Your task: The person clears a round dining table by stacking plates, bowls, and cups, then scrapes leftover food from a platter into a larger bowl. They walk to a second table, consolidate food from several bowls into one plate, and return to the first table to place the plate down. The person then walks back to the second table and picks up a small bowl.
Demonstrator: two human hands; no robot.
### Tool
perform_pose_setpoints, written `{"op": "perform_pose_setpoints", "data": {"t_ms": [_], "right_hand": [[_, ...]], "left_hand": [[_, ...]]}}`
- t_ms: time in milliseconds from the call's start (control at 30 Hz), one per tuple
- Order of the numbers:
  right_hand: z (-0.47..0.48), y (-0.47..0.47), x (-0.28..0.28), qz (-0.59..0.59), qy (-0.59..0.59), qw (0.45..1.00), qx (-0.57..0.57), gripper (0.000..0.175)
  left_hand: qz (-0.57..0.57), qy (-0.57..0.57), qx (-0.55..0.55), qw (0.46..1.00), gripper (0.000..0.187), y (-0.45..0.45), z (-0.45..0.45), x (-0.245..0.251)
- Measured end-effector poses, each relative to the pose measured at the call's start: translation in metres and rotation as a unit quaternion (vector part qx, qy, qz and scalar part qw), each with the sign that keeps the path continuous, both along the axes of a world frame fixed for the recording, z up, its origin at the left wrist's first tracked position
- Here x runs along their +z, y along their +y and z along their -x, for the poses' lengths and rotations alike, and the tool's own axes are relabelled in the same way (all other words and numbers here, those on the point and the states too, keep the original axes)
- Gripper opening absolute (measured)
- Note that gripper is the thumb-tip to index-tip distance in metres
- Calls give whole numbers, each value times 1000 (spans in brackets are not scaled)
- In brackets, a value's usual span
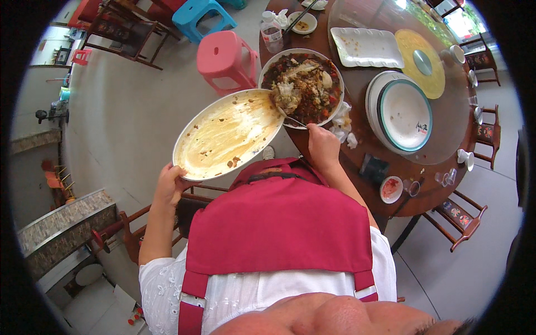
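My left hand (171, 180) grips the near-left rim of a large oval white plate (226, 134), smeared with yellow sauce and brown bits. The plate's far end tilts down over the rim of a big round bowl (340, 104) on the table's edge. Dark sauce, red peppers and leftover food (307, 83) fill that bowl. My right hand (323, 142) holds the handle of a metal spoon (295, 120), whose head meets pale food scraps (287, 96) where plate and bowl overlap. The exact tip of the spoon is partly hidden by the scraps.
The round wooden table (356, 167) carries a glass turntable with stacked plates (404, 115) and a rectangular white dish (366, 46). Crumpled napkins (343, 121) lie beside the bowl, and a plastic bottle (272, 33) stands behind it. A pink stool (226, 58) and wooden chairs (465, 217) are around.
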State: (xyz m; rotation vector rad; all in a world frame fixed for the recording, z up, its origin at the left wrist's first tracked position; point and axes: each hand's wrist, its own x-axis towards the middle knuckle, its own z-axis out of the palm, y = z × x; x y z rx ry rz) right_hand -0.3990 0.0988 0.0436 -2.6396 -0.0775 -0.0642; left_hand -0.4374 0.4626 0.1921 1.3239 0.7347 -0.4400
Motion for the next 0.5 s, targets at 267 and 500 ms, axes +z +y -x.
{"op": "perform_pose_setpoints", "data": {"t_ms": [267, 500], "right_hand": [[-5, -11, -17, -1, 31, 999, -39, 11], [-4, -29, 1, -85, 112, 989, -55, 15]], "left_hand": [[-25, -3, 12, 1000, 47, 14, 8, -1], [-18, -16, 41, 999, 46, 6, 6, 18]]}}
